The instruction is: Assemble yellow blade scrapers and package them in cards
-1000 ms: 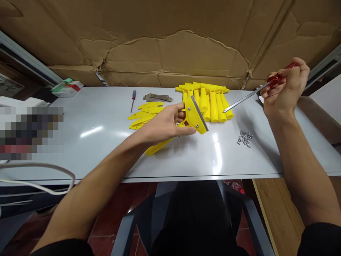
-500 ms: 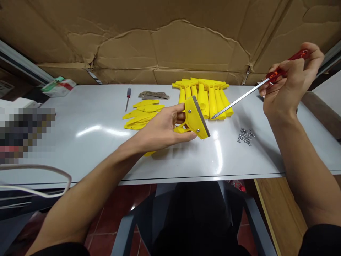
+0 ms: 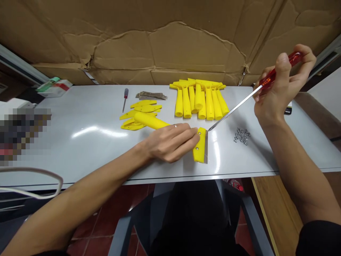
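My left hand [image 3: 174, 142] is wrapped over the neck of a yellow scraper [image 3: 199, 145], low over the table's middle. The scraper's head points right with a metal blade along its edge and two screws in its face; its handle points up and left. In my right hand [image 3: 279, 85], raised at the right, is a long screwdriver [image 3: 243, 101] with a clear red handle. Its tip reaches down-left to beside the upper end of the blade; whether it touches cannot be made out. A small pile of screws [image 3: 242, 136] lies below the right hand.
Yellow scraper handles [image 3: 210, 101] lie in a row at the back. Flat yellow pieces [image 3: 145, 106], a stack of blades [image 3: 151, 95] and a small screwdriver [image 3: 125, 99] lie to their left. A cardboard sheet [image 3: 160, 42] stands behind the table [image 3: 93, 153]. A white cable [image 3: 60, 179] hangs at lower left.
My left hand has turned over and lowered the scraper, so its handle now shows pointing up-left. My right hand has shifted slightly left, the screwdriver still held.
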Demonstrator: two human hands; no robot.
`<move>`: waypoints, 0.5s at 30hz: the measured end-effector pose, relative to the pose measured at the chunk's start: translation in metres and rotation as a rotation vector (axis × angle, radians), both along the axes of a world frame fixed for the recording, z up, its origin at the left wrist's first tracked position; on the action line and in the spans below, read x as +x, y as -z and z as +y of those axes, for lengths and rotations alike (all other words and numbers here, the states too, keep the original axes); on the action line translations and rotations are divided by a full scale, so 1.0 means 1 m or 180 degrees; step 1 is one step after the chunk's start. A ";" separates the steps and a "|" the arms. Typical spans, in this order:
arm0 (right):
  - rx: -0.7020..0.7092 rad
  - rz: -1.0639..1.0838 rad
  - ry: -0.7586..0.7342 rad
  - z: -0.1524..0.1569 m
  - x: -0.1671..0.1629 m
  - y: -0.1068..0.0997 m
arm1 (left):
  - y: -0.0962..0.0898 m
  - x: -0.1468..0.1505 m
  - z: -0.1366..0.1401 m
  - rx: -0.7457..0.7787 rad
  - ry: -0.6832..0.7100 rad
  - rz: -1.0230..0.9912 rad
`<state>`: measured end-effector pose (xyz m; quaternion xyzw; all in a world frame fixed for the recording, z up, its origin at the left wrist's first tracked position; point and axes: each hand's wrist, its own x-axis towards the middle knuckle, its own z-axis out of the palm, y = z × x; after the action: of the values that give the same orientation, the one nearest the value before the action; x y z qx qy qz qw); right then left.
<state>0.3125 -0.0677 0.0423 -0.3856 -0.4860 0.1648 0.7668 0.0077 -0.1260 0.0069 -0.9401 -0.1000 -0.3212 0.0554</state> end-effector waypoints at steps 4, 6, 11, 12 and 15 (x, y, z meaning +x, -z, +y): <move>0.0670 -0.0106 -0.0133 0.005 -0.006 0.008 | 0.000 0.007 0.006 0.1896 0.0445 0.0072; 0.0839 -0.0137 -0.0208 0.008 -0.006 0.011 | 0.002 0.010 0.008 0.2062 0.0454 0.0086; 0.0967 -0.0291 -0.0099 0.008 -0.006 0.013 | 0.015 0.009 0.014 0.2188 0.0392 -0.0043; 0.0967 -0.0313 -0.0065 0.007 -0.006 0.012 | 0.017 0.008 0.015 0.2201 0.0382 -0.0040; 0.0949 -0.0350 -0.0053 0.008 -0.006 0.011 | 0.019 0.006 0.016 0.2227 0.0349 0.0022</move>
<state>0.3069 -0.0601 0.0315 -0.2719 -0.5495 0.0758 0.7864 0.0139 -0.1095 -0.0125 -0.8693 0.0669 -0.3353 0.3571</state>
